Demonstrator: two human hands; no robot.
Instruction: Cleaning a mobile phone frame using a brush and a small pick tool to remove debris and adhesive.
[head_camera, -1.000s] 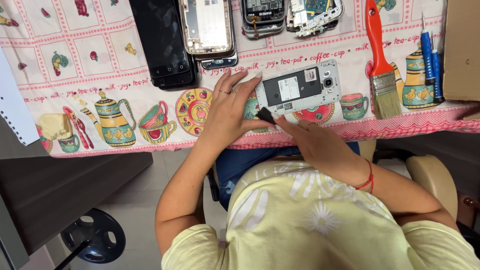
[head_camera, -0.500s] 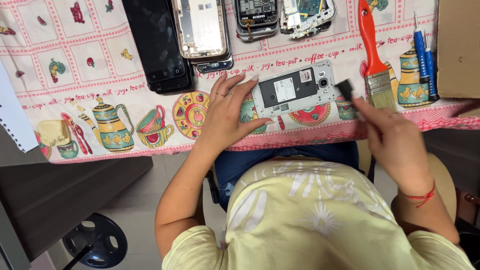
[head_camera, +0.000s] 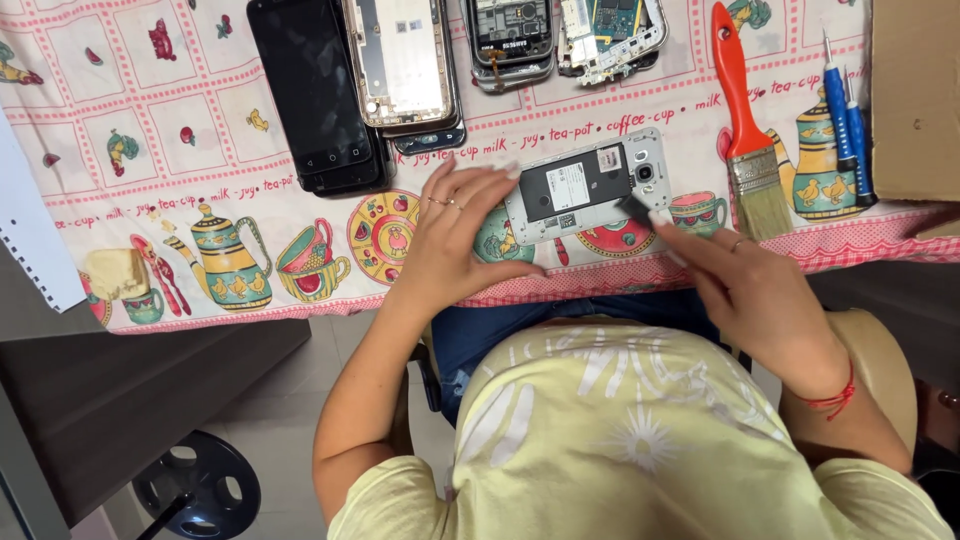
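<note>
The right hand (head_camera: 760, 290) pinches a small dark pick (head_camera: 634, 208) in its fingertips and touches it to the right end of the open phone (head_camera: 588, 185). The left hand (head_camera: 455, 235) grips nothing; its spread fingers press down on the phone's left end. The phone lies face down near the table's front edge, on the teapot cloth (head_camera: 150, 150).

Its back cover is already off, so the inside shows. The inner parts look still in place, so I think much is left.

Half a second ago the right hand was off by the red brush (head_camera: 745, 120). Now it is back at the phone. The left hand has stayed put.
</note>
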